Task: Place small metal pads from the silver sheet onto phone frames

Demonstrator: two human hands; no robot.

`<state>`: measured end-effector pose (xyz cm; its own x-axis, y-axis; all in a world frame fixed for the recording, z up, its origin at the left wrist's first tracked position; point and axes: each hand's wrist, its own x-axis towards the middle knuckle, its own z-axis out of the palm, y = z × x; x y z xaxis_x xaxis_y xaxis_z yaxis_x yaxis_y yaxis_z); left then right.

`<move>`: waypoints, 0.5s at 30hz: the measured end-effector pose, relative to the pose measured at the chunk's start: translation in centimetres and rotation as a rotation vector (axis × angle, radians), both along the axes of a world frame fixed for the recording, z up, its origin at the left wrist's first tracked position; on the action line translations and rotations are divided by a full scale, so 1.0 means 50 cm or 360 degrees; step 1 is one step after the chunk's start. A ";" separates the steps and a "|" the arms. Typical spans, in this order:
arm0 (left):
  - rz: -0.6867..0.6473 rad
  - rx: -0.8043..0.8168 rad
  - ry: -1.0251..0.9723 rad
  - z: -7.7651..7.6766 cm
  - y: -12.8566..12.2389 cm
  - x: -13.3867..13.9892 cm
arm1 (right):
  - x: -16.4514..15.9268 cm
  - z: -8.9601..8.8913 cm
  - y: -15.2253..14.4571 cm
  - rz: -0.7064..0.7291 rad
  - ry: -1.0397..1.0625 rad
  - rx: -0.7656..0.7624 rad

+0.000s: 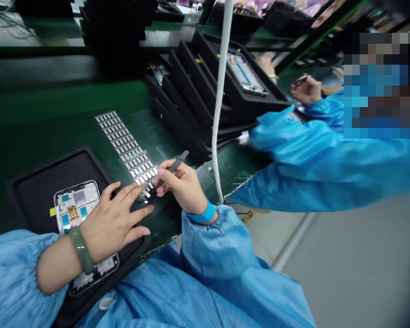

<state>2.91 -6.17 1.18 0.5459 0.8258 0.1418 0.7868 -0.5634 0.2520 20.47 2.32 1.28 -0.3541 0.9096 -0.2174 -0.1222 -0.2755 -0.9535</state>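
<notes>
My right hand (182, 184) is closed round dark tweezers (177, 163), whose tips point down at the near end of a sheet of small stickers (126, 148). The sheet has rows of pale, dark-edged pieces and lies on the green table. My left hand (118, 216) is spread flat, palm down, its fingertips at the sheet's near corner. Beneath that hand and wrist, partly hidden, is a phone frame (94, 187) with blue patches and a yellow tab. It rests in a black tray (51, 175). Whether the tweezers grip a sticker I cannot tell.
Stacked black trays (191, 98) stand at the back, the top one holding another phone frame (248, 73). A white cable (219, 100) hangs in front of them. To the right, a co-worker's blue sleeve (328, 164) reaches over the green table (30, 109).
</notes>
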 end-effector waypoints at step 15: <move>0.1089 -0.0483 -0.1067 0.058 -0.042 -0.096 | -0.141 0.058 -0.041 0.0122 -0.0101 0.1122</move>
<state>-1.87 -8.26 4.07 -0.1751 0.9843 -0.0227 0.5603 0.1186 0.8198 13.39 0.26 4.18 -0.4292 0.8142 0.3911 -0.0655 0.4038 -0.9125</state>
